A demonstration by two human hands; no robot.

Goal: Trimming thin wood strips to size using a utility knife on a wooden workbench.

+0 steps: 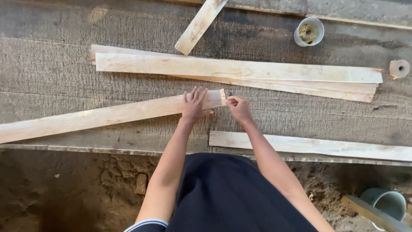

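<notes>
Two hands meet at the right end of a long pale wooden slat (107, 115) that lies slanting across the rough grey workbench (51, 73). The left hand (195, 105) lies flat on the slat, fingers (198, 93) spread and pressing down just short of its cut end. The right hand (239, 108) is curled closed just beyond that end, its fingertips pinched on something small and dark that touches the end; what it is cannot be told.

Beyond the fingers, bare bench separates the slat from a stack of long slats (240, 71), with a shorter tilted slat (199, 25) past those. Nearer the body than the right hand, another slat (317, 146) lies along the bench's front edge, where the bench drops to bare earth.

Far past the right fingers, well apart, stands a white cup (309, 31) holding yellowish fibrous material, and a small tape roll (399, 68) lies further right. A grey bucket (388, 204) sits on the ground; its contents cannot be made out.
</notes>
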